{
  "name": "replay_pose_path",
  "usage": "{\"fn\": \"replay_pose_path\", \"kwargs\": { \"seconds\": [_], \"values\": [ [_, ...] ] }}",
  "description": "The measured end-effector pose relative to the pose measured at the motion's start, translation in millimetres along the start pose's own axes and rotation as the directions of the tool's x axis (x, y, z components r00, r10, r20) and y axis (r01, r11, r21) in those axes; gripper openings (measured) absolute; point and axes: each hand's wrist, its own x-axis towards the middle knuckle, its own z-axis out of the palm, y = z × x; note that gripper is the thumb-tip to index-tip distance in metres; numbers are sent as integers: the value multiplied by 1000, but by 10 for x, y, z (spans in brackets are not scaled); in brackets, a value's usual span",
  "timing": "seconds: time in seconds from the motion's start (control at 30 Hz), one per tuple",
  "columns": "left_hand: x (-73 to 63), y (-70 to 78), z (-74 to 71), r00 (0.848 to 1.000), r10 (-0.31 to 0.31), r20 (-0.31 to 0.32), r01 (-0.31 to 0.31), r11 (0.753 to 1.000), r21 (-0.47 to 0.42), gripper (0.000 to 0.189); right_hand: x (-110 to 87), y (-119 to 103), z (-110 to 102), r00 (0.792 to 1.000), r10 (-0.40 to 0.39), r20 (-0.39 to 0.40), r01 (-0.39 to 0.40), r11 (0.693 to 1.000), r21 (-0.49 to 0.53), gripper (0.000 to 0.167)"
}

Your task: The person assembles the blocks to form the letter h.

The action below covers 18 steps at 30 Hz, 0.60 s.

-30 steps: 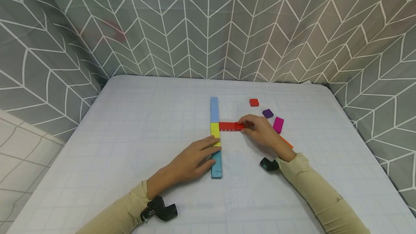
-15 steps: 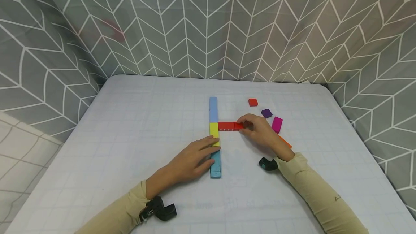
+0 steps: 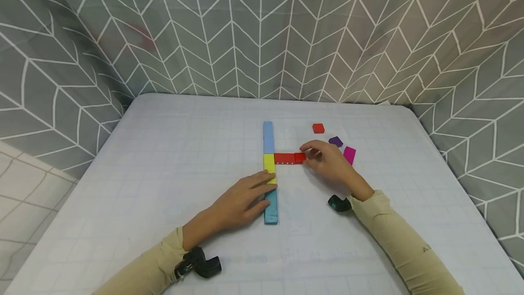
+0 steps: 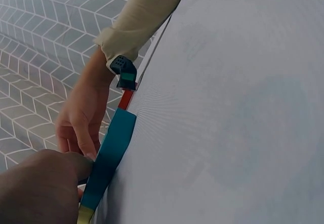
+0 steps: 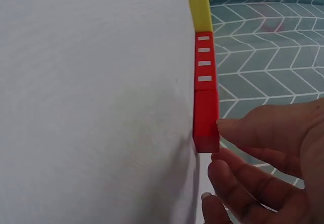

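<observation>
the left hand (image 3: 237, 201) lies relaxed across the yellow rectangular block (image 3: 269, 162) and teal rectangular block (image 3: 271, 214), while the right hand (image 3: 329, 164), ungripped, brushes the plain red block (image 3: 299, 158) at the white-marked red bar's (image 3: 284, 158) three o'clock end, where fingertip drag could skew it.

An indoor, booth-like space, home or lab unclear: grey chevron-patterned curtains (image 3: 245, 35) beyond and beside the hands (image 3: 241, 201), a white-covered desk (image 3: 176, 149), pale tiles (image 3: 30, 208) far left.
</observation>
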Motion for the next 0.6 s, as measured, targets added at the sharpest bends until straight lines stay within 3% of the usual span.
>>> {"fn": "replay_pose_path", "kwargs": {
  "seconds": [0.3,0.6],
  "values": [
    [8,-12,1,1000,10,-1,-10,1000,-10,50,98,63,-180,995,41,-87,-42,999,-18,29],
    [-5,-1,0,1000,16,-11,-16,1000,-9,50,300,280,-331,978,149,-146,-161,984,-74,33]
  ]
}}
